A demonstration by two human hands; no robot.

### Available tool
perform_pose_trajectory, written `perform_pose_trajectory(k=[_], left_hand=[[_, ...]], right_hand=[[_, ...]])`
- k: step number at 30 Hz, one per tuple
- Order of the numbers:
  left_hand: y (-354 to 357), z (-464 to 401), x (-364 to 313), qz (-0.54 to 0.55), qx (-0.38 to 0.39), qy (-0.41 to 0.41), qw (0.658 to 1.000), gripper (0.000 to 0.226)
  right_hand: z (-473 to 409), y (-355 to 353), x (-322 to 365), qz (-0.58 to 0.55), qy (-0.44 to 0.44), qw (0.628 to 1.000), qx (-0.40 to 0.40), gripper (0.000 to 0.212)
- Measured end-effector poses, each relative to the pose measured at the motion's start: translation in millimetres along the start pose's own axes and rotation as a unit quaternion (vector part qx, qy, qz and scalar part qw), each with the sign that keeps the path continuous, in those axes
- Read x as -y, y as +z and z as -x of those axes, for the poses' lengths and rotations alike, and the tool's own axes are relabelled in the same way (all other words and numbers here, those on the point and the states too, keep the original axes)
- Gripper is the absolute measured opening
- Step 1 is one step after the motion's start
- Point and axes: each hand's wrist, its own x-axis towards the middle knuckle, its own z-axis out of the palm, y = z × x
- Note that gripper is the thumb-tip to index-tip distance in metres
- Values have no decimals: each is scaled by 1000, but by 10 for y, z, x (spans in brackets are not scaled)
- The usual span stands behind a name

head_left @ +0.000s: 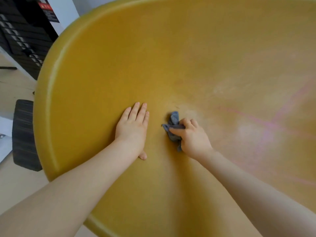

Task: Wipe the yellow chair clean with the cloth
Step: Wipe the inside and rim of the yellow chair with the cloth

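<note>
Left hand (132,127) flat on chair (102,74), fingers straight, prob. steadying it. At its 3 o'clock, right hand (192,136) clenched round bunched cloth (173,124), pressing w/ scrubbing grip.

Both bare arms reach forward, left hand (132,128) flat with fingers straight, right hand (192,136) curled tight.

Right hand (194,137) grips cloth (173,124) on yellow chair (102,65).

Setting: indoor room, likely an office or storage area; exact type cannot be confirmed. Evidence: pale floor (15,82), white wall (68,7), 1 black printed carton (29,31) at left, 1 dark striped mat (25,134) beside the yellow moulded chair (119,65).
</note>
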Motion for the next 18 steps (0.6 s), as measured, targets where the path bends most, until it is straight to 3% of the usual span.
perform_pose_trajectory(k=[5,12,18], left_hand=[[5,16,19,-1,-6,4,1000,132],[36,-26,16,-12,1,2,1000,132],[8,-15,-5,-2,6,-1,1000,133]], right_hand=[[17,-42,-47,57,1,998,33,54],[-580,-214,-321,94,127,985,-64,45],[-230,-88,-165,52,87,995,-5,52]])
